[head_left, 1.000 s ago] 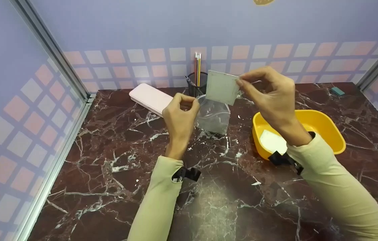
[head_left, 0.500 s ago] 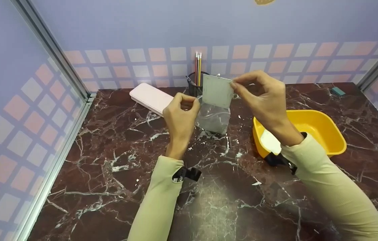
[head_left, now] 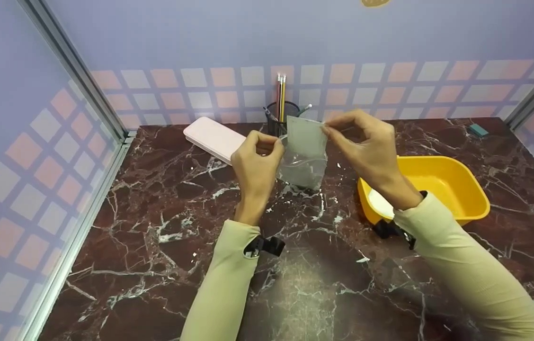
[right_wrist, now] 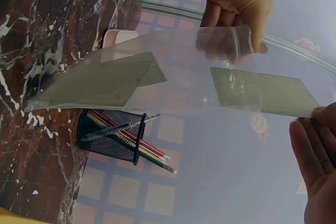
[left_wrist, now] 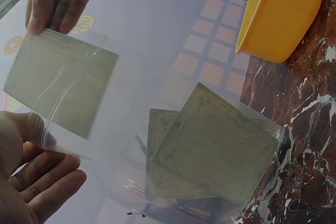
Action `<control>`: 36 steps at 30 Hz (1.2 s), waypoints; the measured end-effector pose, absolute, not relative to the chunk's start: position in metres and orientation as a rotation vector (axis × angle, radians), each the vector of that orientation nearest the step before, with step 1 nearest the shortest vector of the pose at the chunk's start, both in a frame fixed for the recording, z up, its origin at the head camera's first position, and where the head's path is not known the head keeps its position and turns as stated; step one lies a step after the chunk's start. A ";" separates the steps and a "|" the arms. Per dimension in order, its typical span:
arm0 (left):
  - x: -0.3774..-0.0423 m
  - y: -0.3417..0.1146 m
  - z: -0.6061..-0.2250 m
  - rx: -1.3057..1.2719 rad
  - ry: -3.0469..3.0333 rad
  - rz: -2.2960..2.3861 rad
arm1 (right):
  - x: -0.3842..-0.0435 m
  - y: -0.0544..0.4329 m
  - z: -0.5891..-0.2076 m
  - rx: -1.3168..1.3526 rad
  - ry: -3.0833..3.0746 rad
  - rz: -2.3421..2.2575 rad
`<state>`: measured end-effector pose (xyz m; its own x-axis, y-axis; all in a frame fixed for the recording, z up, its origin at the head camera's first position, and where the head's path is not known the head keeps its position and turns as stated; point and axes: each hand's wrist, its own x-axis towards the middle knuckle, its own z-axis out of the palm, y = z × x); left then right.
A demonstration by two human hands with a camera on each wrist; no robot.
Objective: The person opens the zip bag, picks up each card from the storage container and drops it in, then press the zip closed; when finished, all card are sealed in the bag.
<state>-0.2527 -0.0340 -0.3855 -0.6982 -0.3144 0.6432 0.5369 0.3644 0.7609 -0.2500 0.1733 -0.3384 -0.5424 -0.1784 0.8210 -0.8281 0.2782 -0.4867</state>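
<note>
My left hand pinches the rim of a clear zip bag near its mouth. Two square cards with patterned borders lie overlapped at the bottom of the bag, best seen in the left wrist view. Between thumb and fingertips, my right hand pinches the top corner of another square card. In the right wrist view this card is partly inside the bag's mouth, its outer end still in the right fingers. The left fingers show there at the bag's edge.
A yellow tub with a white item in it stands under my right forearm. Behind the bag is a black mesh pencil cup holding several pencils. A pink case lies left; a teal block lies far right.
My right hand has moved left and down, and the card's lower part has gone into the bag's mouth. My left hand stays almost in place, holding the bag.
</note>
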 end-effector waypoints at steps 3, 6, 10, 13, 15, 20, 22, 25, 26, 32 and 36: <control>-0.253 -0.034 -0.385 -0.189 -1.869 -1.435 | -0.252 0.174 -0.347 0.926 -1.945 1.239; -0.252 -0.034 -0.385 -0.183 -1.869 -1.446 | -0.252 0.174 -0.355 0.954 -1.977 1.220; -0.252 -0.033 -0.385 -0.181 -1.867 -1.451 | -0.252 0.174 -0.363 0.974 -1.995 1.207; -0.252 -0.033 -0.384 -0.187 -1.864 -1.444 | -0.252 0.175 -0.365 0.979 -1.998 1.193; -0.253 -0.033 -0.384 -0.191 -1.863 -1.444 | -0.252 0.175 -0.365 0.984 -2.002 1.182; -0.253 -0.033 -0.385 -0.191 -1.866 -1.435 | -0.251 0.175 -0.366 0.998 -2.020 1.142; -0.253 -0.034 -0.385 -0.192 -1.869 -1.424 | -0.251 0.175 -0.367 1.002 -2.028 1.135; -0.253 -0.034 -0.385 -0.198 -1.865 -1.415 | -0.251 0.176 -0.367 1.008 -2.038 1.132; -0.253 -0.034 -0.385 -0.199 -1.865 -1.413 | -0.251 0.176 -0.367 1.013 -2.040 1.131; -0.253 -0.034 -0.385 -0.201 -1.866 -1.418 | -0.249 0.179 -0.363 1.025 -2.046 1.119; -0.253 -0.034 -0.385 -0.203 -1.861 -1.427 | -0.248 0.183 -0.360 1.005 -2.054 1.111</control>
